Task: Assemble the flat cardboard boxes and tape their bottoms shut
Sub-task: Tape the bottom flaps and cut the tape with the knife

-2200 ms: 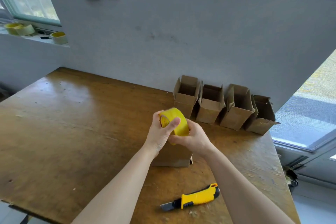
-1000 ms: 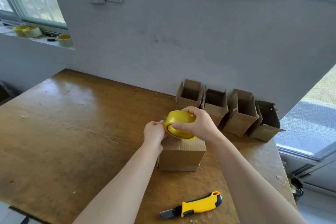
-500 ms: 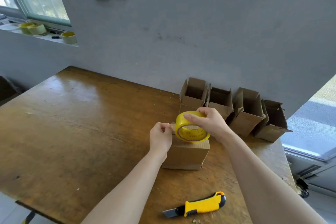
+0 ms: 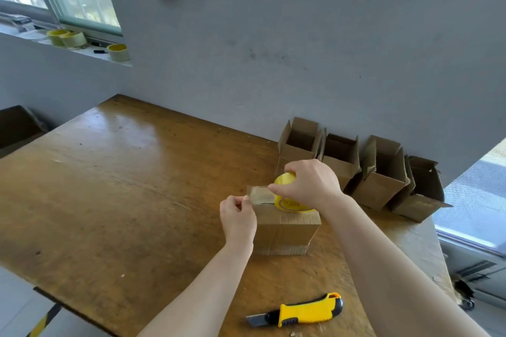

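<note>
A small cardboard box stands on the wooden table with its closed flaps facing up. My right hand grips a yellow tape roll resting on the box's top. A clear strip of tape runs left from the roll across the top. My left hand pinches the strip's free end at the box's left edge.
Several assembled boxes stand open-topped in a row against the wall behind. A yellow utility knife lies near the table's front edge. Spare tape rolls sit on the windowsill at far left.
The roll came down from in front of me onto the box top. My left hand pulled the tape end leftward while the right hand slid the roll right, stretching a strip out.
</note>
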Available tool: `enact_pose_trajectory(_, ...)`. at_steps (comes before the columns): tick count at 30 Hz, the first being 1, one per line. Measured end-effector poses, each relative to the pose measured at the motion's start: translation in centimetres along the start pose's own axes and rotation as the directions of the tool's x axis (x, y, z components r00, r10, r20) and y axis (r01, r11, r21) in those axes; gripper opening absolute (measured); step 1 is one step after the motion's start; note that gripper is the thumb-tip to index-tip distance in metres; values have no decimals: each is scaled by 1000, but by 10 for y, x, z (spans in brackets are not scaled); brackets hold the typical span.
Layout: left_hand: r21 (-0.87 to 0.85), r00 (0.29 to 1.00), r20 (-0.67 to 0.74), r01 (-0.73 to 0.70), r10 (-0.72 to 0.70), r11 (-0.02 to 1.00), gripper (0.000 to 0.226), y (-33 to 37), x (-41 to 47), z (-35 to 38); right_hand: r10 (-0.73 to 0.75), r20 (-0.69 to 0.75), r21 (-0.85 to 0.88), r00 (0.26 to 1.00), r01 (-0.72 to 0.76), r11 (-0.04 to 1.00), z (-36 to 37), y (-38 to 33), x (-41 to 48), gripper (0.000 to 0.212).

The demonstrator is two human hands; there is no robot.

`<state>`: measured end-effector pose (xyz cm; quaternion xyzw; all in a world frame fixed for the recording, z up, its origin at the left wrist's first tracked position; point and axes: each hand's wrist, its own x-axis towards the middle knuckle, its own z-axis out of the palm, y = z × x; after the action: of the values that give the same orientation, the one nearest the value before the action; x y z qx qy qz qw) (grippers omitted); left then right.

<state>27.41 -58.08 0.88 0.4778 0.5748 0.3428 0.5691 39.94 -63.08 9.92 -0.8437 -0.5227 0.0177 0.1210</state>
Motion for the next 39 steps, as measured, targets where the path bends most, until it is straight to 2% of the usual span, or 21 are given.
enact_pose_trajectory(5,-85,994,-19,107,-109,991,15,2,0,-5,-62,16,-117,998,63,991,2,-17,6,49)
enact_pose_trajectory(11,-160,967,-2,253,-256,954,15,1,7,-6,-47,66,-188,997,59,980,6,-31,17,47)
enact_pose_trajectory(16,-189,949,33,315,-314,930,15,-1,15,-8,-34,83,-213,996,51,976,9,-36,21,43)
enact_pose_trajectory(25,-84,911,127,403,-391,911,16,-2,9,-4,-8,66,-209,998,22,978,11,-36,21,40)
enact_pose_trajectory(27,-55,896,149,430,-419,901,9,0,8,-4,-15,62,-205,998,27,978,12,-36,21,41)
enact_pose_trajectory(30,-41,859,192,490,-475,871,39,4,11,-5,-19,69,-205,997,33,978,12,-37,21,41)
enact_pose_trajectory(32,-3,845,189,510,-501,860,47,2,14,-8,-13,80,-210,997,30,977,10,-36,21,40)
enact_pose_trajectory(34,122,905,113,398,-411,909,39,-5,15,-12,-8,82,-208,997,25,978,10,-34,21,41)
enact_pose_trajectory(36,180,991,24,122,-128,976,26,-15,14,-14,-11,79,-208,997,27,978,11,-35,21,41)
enact_pose_trajectory(38,185,988,52,-150,143,971,23,-16,4,-13,-15,76,-203,997,30,979,12,-36,22,41)
enact_pose_trajectory(39,203,974,95,-222,206,954,27,-15,0,-12,-15,74,-204,997,29,978,12,-36,22,41)
